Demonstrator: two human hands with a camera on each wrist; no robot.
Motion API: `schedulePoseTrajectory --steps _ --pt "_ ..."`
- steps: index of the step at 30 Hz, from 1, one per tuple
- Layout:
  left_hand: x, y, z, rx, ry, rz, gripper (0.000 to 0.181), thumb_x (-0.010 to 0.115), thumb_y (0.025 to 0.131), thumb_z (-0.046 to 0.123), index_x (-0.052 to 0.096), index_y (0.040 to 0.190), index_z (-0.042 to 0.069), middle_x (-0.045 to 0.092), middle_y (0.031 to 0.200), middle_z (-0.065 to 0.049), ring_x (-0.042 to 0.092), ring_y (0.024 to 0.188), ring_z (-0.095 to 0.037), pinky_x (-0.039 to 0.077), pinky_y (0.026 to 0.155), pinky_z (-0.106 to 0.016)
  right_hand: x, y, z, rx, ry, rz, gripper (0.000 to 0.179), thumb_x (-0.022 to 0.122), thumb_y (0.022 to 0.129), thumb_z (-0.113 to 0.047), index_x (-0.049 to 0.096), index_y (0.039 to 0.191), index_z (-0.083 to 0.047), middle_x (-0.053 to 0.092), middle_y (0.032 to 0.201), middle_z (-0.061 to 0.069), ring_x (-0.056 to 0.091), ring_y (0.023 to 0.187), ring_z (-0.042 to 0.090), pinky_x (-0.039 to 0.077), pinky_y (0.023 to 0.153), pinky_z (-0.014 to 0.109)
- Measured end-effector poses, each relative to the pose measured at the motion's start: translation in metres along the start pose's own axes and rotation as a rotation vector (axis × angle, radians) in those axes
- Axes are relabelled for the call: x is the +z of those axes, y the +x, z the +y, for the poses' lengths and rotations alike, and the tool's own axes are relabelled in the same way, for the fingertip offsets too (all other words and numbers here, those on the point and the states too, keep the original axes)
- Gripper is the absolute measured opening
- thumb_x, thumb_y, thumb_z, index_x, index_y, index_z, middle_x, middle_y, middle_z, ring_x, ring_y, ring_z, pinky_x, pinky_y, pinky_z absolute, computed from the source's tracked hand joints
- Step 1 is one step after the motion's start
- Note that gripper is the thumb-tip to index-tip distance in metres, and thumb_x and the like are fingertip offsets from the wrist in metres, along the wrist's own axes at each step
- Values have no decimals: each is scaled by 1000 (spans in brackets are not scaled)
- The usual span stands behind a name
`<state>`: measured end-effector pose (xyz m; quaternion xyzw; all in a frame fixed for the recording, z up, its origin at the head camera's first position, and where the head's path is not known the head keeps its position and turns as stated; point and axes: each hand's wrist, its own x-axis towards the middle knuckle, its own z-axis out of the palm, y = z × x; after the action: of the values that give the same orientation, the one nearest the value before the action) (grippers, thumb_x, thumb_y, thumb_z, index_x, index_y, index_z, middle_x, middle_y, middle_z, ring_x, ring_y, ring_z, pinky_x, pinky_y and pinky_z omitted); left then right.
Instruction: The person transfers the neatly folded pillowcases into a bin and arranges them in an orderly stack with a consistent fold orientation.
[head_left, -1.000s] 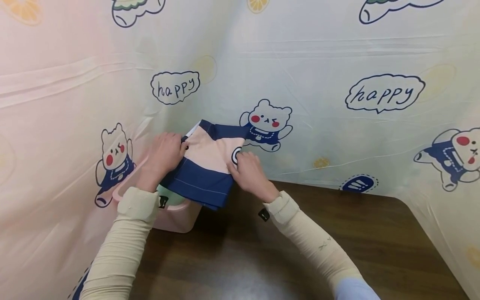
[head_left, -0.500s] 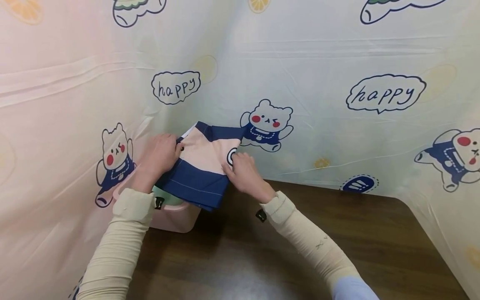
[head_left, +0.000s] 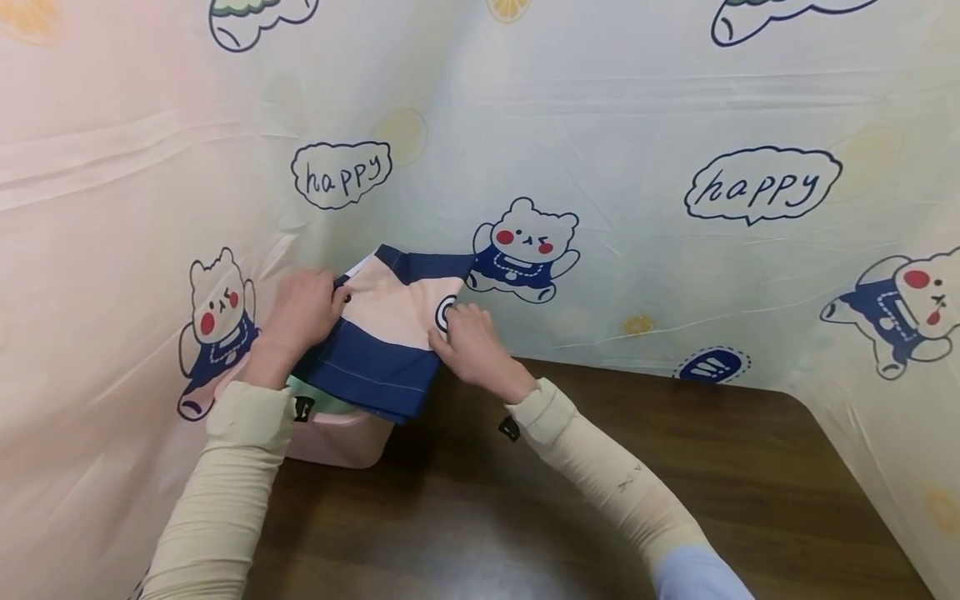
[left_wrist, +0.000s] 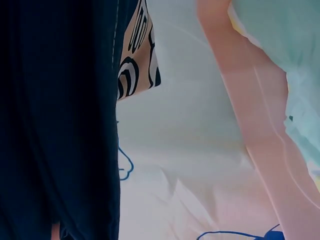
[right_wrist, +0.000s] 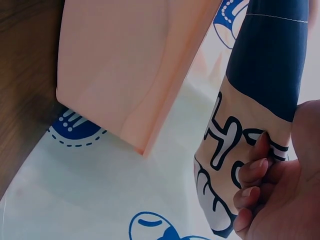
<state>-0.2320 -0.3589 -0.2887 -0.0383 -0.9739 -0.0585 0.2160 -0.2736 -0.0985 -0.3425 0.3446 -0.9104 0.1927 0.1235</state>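
Both hands hold a navy-and-peach folded cloth [head_left: 390,312] up over the pink bin's right side; printed black-and-white lettering shows on it in the right wrist view. My left hand [head_left: 303,308] pinches its left edge with the thumb in front. On the other side my right hand [head_left: 476,346] grips the right edge, its curled fingers [right_wrist: 252,170] against the peach print. The cloth's exact kind cannot be told. Below it stands the pink bin [head_left: 348,440], partly hidden by the cloth and left arm. Pale green cloth [left_wrist: 270,30] lies inside the bin.
The bin stands on a dark brown wooden table [head_left: 480,517], at its back left. A curtain [head_left: 600,125] printed with bears and "happy" bubbles hangs behind and to the left. A small black clip-like piece [head_left: 510,427] sits by the right cuff.
Both hands and the cloth between them have drifted a little to the left, further over the bin. The grips look the same. The head view has shifted slightly.
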Motion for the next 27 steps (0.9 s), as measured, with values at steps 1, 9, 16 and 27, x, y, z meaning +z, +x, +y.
schedulePoseTrajectory --steps 1,9,16,27 --pt "0 0 -1 1 -2 2 32 52 104 20 60 90 -7 60 82 -24 57 80 -43 40 76 -52 0 0 -1 0 0 -4 36 46 107 -39 58 89 -9 51 80 4 46 82 22 32 73 33" --pt "-3 -3 -6 -12 -3 20 32 53 104 20 57 84 -5 58 76 -22 55 75 -41 39 71 -49 0 3 -6 -22 -18 12 36 45 107 -38 57 89 -10 51 81 3 46 82 22 32 72 33" --pt "-5 -2 -12 -14 4 37 34 53 104 21 58 83 -5 60 77 -24 55 77 -42 38 72 -51 3 9 -7 -52 -32 40 35 45 107 -38 55 85 -12 50 79 2 45 78 20 31 70 31" --pt "-2 -3 -24 -14 -8 41 34 53 104 19 55 78 -4 56 72 -22 55 74 -42 37 69 -50 10 22 -11 -47 -62 -6 36 43 108 -39 60 97 -9 51 83 2 45 81 19 30 70 29"
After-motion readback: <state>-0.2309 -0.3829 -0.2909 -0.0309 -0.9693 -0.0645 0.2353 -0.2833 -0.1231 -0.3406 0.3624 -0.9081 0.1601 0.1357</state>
